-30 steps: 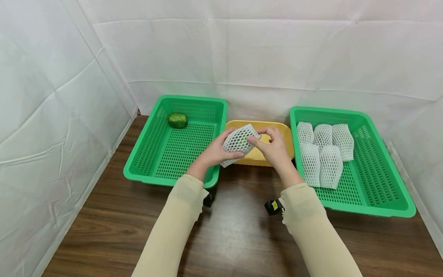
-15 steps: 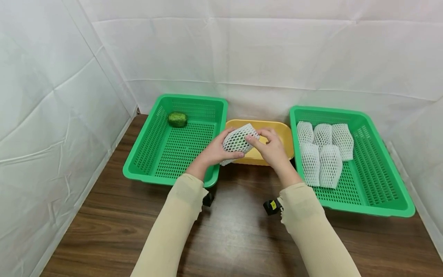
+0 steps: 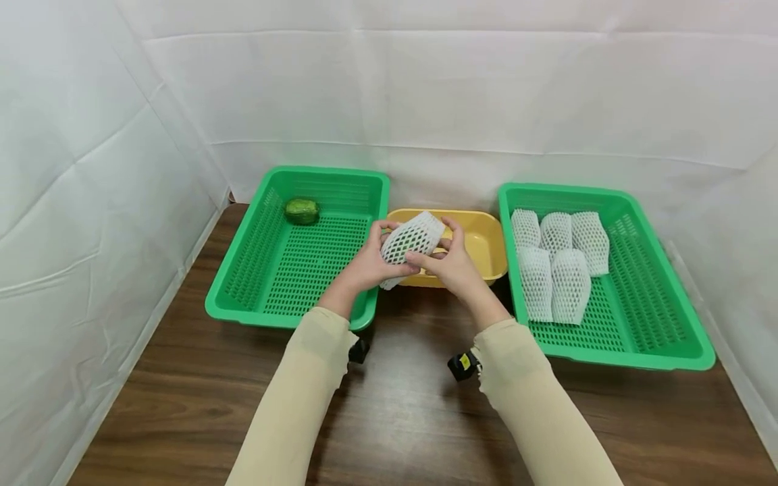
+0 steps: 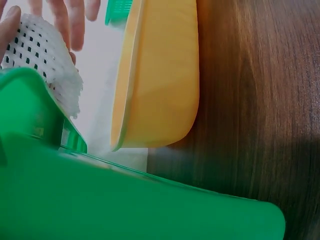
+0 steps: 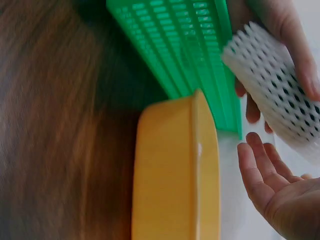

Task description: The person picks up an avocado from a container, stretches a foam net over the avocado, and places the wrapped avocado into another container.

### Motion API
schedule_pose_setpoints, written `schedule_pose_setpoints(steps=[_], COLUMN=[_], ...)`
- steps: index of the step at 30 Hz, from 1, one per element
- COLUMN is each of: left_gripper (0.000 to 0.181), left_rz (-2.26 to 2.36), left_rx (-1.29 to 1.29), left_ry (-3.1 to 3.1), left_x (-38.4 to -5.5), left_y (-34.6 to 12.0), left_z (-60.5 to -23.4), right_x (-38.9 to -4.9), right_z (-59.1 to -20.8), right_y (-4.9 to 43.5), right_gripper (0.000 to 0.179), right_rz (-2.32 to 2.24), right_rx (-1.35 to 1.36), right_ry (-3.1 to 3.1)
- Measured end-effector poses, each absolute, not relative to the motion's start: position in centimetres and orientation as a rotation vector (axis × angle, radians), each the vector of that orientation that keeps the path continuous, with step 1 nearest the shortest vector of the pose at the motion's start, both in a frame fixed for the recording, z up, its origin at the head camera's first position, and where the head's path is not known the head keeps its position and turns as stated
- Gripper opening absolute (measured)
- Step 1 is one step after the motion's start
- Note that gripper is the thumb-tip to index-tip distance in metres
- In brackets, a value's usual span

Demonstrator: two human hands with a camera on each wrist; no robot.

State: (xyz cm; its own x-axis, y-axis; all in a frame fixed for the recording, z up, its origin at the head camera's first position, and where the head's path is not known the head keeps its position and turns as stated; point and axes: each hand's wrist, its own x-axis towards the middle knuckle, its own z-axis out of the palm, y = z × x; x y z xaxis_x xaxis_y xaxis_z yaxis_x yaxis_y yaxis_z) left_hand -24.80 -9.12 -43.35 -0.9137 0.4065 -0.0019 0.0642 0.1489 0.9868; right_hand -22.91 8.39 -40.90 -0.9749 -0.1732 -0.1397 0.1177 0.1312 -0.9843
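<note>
A white foam net sleeve [image 3: 408,239] is held above the yellow tub, tilted with its upper end to the right; green shows through the mesh. My left hand [image 3: 368,263] grips its left part, thumb in front and fingers behind. My right hand [image 3: 457,271] is at the right end, thumb on the near side and forefinger at the far rim. In the right wrist view, other fingers of the right hand [image 5: 277,192] are loosely bent beside the sleeve [image 5: 280,85]. The left wrist view shows only part of the sleeve [image 4: 42,57] and left fingertips [image 4: 76,30].
A green basket [image 3: 298,317] on the left holds one dark green oblong fruit or vegetable [image 3: 301,211]. The right green basket [image 3: 632,359] contains several white net-wrapped pieces [image 3: 570,283]. Between them stands a yellow tub [image 3: 486,246] on the brown wooden table [image 3: 401,418].
My right thumb has moved left along the sleeve, and the right hand now reaches further around its end. The left hand keeps its grip. The view has shifted slightly.
</note>
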Motion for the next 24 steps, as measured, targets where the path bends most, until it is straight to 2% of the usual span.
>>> schedule_pose_setpoints(steps=[3,10,24], left_gripper=[0.075,0.068,0.045], left_rz=[1.834,1.860,1.875], left_rx=[0.446,0.510,0.566], left_ry=[2.189,2.175,2.106], left_x=[-24.7,-24.7,-24.7], left_y=[-9.3,-9.3,-9.4], left_z=[-43.4,-43.4,-43.1], right_x=[-22.8,-22.7,-23.2], right_z=[-41.1,-41.0,-39.3], right_y=[7.7,7.4,9.2], right_gripper=[0.088,0.064,0.055], right_rz=[-2.008,-2.063,-2.288], right_rx=[-0.006,0.062,0.181], right_ry=[2.103,2.065,1.767])
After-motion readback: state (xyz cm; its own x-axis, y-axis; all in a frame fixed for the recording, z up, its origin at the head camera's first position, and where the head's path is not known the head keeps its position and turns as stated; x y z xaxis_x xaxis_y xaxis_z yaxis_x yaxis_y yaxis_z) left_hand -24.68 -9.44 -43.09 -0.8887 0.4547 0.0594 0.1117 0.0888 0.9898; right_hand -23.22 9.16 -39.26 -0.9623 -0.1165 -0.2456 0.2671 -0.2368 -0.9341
